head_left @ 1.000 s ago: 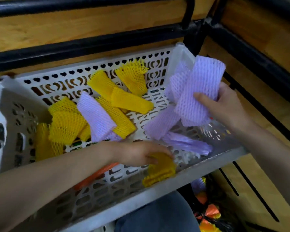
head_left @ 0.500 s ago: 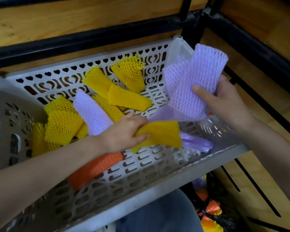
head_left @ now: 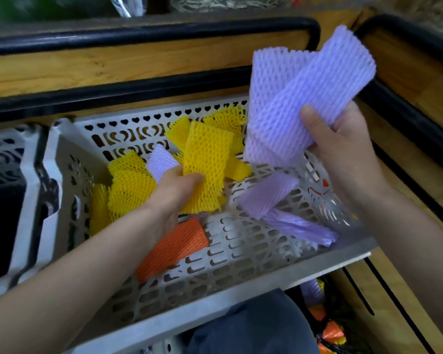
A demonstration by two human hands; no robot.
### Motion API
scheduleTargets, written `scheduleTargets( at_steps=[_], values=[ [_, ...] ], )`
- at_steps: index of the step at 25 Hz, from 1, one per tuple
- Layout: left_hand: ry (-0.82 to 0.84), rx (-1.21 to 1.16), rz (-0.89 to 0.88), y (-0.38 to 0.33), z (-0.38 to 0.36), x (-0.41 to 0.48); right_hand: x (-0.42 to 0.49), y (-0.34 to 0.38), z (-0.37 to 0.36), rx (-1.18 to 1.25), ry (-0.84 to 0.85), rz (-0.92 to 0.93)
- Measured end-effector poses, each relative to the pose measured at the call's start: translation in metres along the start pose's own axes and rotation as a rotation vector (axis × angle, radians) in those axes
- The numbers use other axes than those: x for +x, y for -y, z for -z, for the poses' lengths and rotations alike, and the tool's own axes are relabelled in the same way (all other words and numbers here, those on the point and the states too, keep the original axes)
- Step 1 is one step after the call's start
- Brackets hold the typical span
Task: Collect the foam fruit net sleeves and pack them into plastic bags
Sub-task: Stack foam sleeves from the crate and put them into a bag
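- While I watch, the left hand (head_left: 174,192) pinches a yellow net (head_left: 206,159) above the basket (head_left: 241,267).
- At two o'clock, the right hand (head_left: 343,149) grips purple nets (head_left: 292,98).

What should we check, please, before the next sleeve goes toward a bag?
1. Left hand has a firm grip on the yellow sleeve: ok, the fingers are curled round its lower end.
2. Right hand holds the purple sleeves together: ok.
3. One colour per hand: ok.
4. Basket emptied: not ok; an orange sleeve and loose yellow and purple ones lie inside.
5. Bag open and ready: cannot tell; no bag plainly shows.
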State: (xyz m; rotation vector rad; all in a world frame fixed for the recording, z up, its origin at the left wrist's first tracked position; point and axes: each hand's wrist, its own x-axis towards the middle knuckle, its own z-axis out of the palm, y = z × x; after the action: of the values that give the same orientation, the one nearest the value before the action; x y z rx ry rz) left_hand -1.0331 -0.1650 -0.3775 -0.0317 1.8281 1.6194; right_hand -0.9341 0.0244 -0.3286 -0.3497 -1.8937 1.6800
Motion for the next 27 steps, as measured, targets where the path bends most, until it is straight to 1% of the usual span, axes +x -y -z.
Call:
scheduleTargets(
  at_steps=[2, 4, 5, 7, 8, 9, 11, 12, 14, 15, 16, 17, 18, 19, 20, 21, 22, 24, 26, 27],
  values=[
    [0.020, -0.079, 0.009, -0.008, 0.005, -0.013, 0.001, -0.001, -0.015, -0.107, 0.117, -0.016],
    [0.094, -0.181, 0.012, -0.014, 0.008, -0.023, 0.000, -0.008, -0.032, -0.301, 0.279, -0.154],
    [0.148, -0.210, -0.018, -0.014, 0.008, -0.025, -0.001, -0.013, -0.038, -0.359, 0.367, -0.230],
    [0.275, -0.170, -0.109, -0.009, 0.011, -0.028, -0.004, -0.016, -0.049, -0.363, 0.523, -0.308],
    [0.306, -0.133, -0.129, -0.006, 0.012, -0.030, -0.006, -0.014, -0.054, -0.358, 0.570, -0.319],
    [0.299, -0.103, -0.131, -0.003, 0.012, -0.030, -0.007, -0.012, -0.058, -0.372, 0.597, -0.316],
    [0.185, -0.040, -0.152, 0.001, 0.010, -0.030, -0.011, -0.011, -0.066, -0.392, 0.622, -0.317],
    [0.126, -0.023, -0.198, 0.001, 0.009, -0.030, -0.013, -0.011, -0.067, -0.337, 0.620, -0.347],
    [0.053, -0.019, -0.250, -0.002, 0.011, -0.029, -0.012, -0.008, -0.058, -0.144, 0.633, -0.439],
    [0.025, -0.027, -0.261, -0.003, 0.014, -0.025, -0.010, -0.007, -0.050, -0.101, 0.636, -0.472],
    [0.009, -0.038, -0.262, -0.006, 0.016, -0.024, -0.008, -0.008, -0.039, -0.131, 0.628, -0.492],
    [0.004, -0.052, -0.258, -0.007, 0.019, -0.022, -0.007, -0.014, -0.026, -0.226, 0.605, -0.502],
    [0.011, -0.065, -0.251, -0.009, 0.021, -0.022, -0.006, -0.022, -0.013, -0.412, 0.595, -0.487],
    [0.025, -0.068, -0.257, -0.010, 0.021, -0.022, -0.005, -0.033, -0.001, -0.664, 0.629, -0.452],
    [0.037, -0.066, -0.261, -0.011, 0.021, -0.023, -0.004, -0.047, 0.011, -0.902, 0.708, -0.433],
    [0.047, -0.062, -0.266, -0.011, 0.021, -0.023, -0.006, -0.057, 0.021, -1.074, 0.806, -0.428],
    [0.053, -0.059, -0.267, -0.012, 0.020, -0.023, -0.008, -0.067, 0.027, -1.186, 0.892, -0.445],
    [0.053, -0.062, -0.264, -0.012, 0.019, -0.023, -0.011, -0.079, 0.033, -1.320, 0.999, -0.476],
    [0.046, -0.066, -0.268, -0.013, 0.019, -0.022, -0.011, -0.087, 0.034, -1.401, 1.046, -0.455],
    [0.043, -0.067, -0.273, -0.013, 0.020, -0.021, -0.011, -0.089, 0.033, -1.415, 1.042, -0.427]
  ],
)
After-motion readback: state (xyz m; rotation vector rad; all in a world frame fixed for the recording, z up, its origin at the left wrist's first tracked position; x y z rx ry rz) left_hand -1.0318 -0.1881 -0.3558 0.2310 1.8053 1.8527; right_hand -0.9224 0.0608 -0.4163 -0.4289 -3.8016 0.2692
